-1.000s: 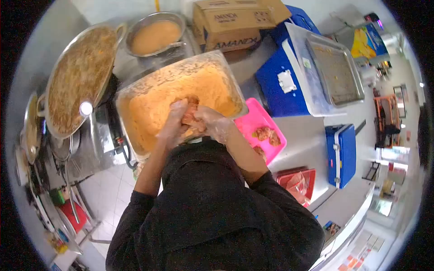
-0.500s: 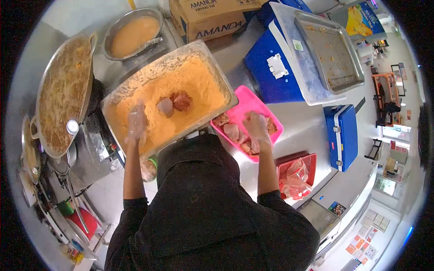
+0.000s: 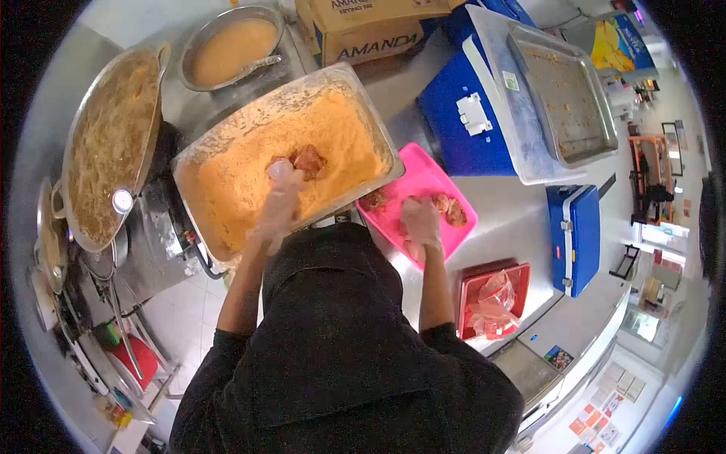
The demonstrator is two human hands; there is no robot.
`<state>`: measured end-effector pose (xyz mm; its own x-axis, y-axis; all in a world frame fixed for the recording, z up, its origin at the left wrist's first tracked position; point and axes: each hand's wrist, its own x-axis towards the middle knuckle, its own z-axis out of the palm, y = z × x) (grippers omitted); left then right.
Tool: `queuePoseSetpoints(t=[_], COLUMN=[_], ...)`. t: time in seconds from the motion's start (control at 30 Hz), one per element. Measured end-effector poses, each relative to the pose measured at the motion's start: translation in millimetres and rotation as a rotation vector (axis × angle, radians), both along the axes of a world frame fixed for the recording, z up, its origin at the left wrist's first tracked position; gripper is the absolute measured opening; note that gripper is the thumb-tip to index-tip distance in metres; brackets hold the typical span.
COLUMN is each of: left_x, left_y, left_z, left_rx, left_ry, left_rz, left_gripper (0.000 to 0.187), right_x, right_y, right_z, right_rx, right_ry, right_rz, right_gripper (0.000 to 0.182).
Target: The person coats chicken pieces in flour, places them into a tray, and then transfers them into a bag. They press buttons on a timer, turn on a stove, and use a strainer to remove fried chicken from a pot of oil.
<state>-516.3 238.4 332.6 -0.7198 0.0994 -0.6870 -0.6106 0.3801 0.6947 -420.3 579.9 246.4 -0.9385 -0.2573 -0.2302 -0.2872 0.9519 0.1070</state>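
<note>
Head view: left hand (image 3: 278, 206), shifted to meat (image 3: 309, 162) in tub (image 3: 265, 115); right hand (image 3: 421, 219), in pink tray (image 3: 416, 172) beside tub; work split, grips unclear.

Head view: my left hand (image 3: 278, 203) lies left of frame centre, somewhat blurred, fingers reaching toward the top of the frame. My right hand (image 3: 420, 219) lies right of centre and slightly lower, back of the hand up; its fingertips I cannot make out. Both appear filmed in a thin translucent covering. Left forearm (image 3: 246, 284) slants up and rightward; right forearm (image 3: 435, 291) runs nearly vertical. Black sleeves (image 3: 457, 359) end well short of both wrists.
</note>
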Motion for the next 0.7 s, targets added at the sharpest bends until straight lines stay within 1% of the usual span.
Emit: queuePoseSetpoints(t=[0.07, 0.1, 0.13, 0.2, 0.23, 0.3, 0.33, 0.37, 0.4, 0.43, 0.47, 0.53, 0.57, 0.6, 0.63, 0.7], left_x=[10, 9, 7, -12, -19, -22, -25, -25, -23, -24, -19, -2, 0, 4, 7, 14], left_y=[43, 58, 69, 87, 90, 88, 83, 74, 66, 60, 58, 61, 61, 61, 60, 60], left_z=[22, 24, 25, 10, 10, 20, 25, 16, -3, -4, -5, 16, 9, -5, -15, -24], left_rx=[0.294, 0.355, 0.414, 0.666, 0.792, 0.899, 0.952, 0.881, 0.807, 0.731, 0.585, 0.287, 0.254, 0.221, 0.188, 0.062], left_ry=[0.0, -0.052, -0.103, -0.237, -0.298, -0.386, -0.428, -0.262, -0.103, 0.054, 0.227, 0.555, 0.575, 0.592, 0.611, 1.023], left_rz=[-0.081, -0.145, -0.21, -0.193, -0.179, 0.137, 0.291, 0.263, 0.232, 0.199, 0.197, 0.181, 0.118, 0.055, -0.008, -0.068], left_gripper=[0.053, 0.055, 0.056, 0.057, 0.058, 0.056, 0.056, 0.055, 0.053, 0.052, 0.051, 0.05, 0.048, 0.046, 0.045, 0.039], right_x=[-13, -20, -27, -36, -40, -47, -48, -39, -26, -25, -27, -40, -44, -43, -41, -49], right_y=[-18, -34, -51, -82, -93, -113, -119, -127, -136, -146, -146, -165, -173, -175, -175, -182], right_z=[46, 74, 100, 134, 139, 146, 138, 123, 104, 106, 113, 125, 127, 103, 61, 51], right_rx=[-0.309, -0.469, -0.633, -0.968, -0.863, -0.645, -0.722, -1.014, -1.292, -1.557, -1.373, -1.574, -1.664, -1.39, -1.103, -1.016], right_ry=[0.101, 0.151, 0.199, 0.284, 0.29, 0.309, 0.317, 0.254, 0.174, 0.082, 0.014, -0.206, -0.32, -0.074, 0.151, 0.254], right_rz=[-0.177, -0.273, -0.368, -0.554, -0.357, 0.034, 0.132, -0.08, -0.305, -0.541, -0.636, -0.888, -1.02, -0.827, -0.629, -0.538], right_gripper=[0.008, 0.011, 0.015, 0.021, 0.023, 0.026, 0.025, 0.026, 0.027, 0.028, 0.032, 0.038, 0.041, 0.043, 0.046, 0.048])
